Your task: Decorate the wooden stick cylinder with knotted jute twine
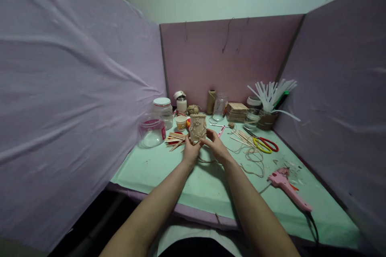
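Both my hands grip a small beige craft piece (198, 127), held upright above the table. It looks like a jar or box covered in wood or twine, with raised decoration on its front; its exact kind I cannot make out. My left hand (191, 150) is closed round its lower left side. On the lower right, my right hand (214, 144) has its fingers and thumb against it. A loose strand of twine (253, 156) lies to the right of my hands. Behind my left hand rest flat wooden sticks (175, 139).
A pink glue gun (289, 188) with a black cord lies at right, near scissors (265, 144). Glass jars (152, 132), a paper cup (181, 122), a twine spool (211, 102), stacked wooden squares (237, 112) and a holder of white glue sticks (268, 120) stand toward the back.
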Demonstrator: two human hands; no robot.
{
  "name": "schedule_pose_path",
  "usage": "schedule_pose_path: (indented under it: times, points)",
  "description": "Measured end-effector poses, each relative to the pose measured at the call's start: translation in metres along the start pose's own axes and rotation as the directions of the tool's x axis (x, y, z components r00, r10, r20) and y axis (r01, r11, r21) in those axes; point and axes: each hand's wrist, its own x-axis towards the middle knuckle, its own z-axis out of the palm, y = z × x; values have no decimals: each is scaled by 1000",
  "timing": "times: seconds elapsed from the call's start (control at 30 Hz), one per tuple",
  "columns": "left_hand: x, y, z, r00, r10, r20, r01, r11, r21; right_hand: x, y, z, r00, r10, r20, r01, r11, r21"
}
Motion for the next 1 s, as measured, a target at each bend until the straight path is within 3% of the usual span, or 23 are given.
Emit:
schedule_pose_path:
  times: [0.13, 0.27, 0.37, 0.47, 0.7, 1.0]
  points:
    - [-2, 0, 2, 999, 27, -22, -27, 1000, -4, -1, -1, 4, 996, -72, 59, 70, 997, 21]
    - [-6, 7, 5, 994, -103, 47, 108, 989, -105, -1, -3, 4, 995, -75, 63, 74, 997, 17]
    - [-6, 12, 4, 950, -257, 179, 294, 927, -232, 0, -4, 2, 995, -90, 49, 89, 996, 20]
    - [-4, 17, 1, 873, -337, 352, 452, 830, -326, -1, -8, 0, 994, -104, 33, 103, 995, 6]
    - [-5, 24, -5, 781, -355, 514, 592, 681, -431, -6, -13, 4, 996, -88, 22, 89, 995, -50]
    - [-5, 24, -5, 751, -327, 574, 624, 634, -456, -6, -14, 4, 996, -87, 23, 88, 995, -57]
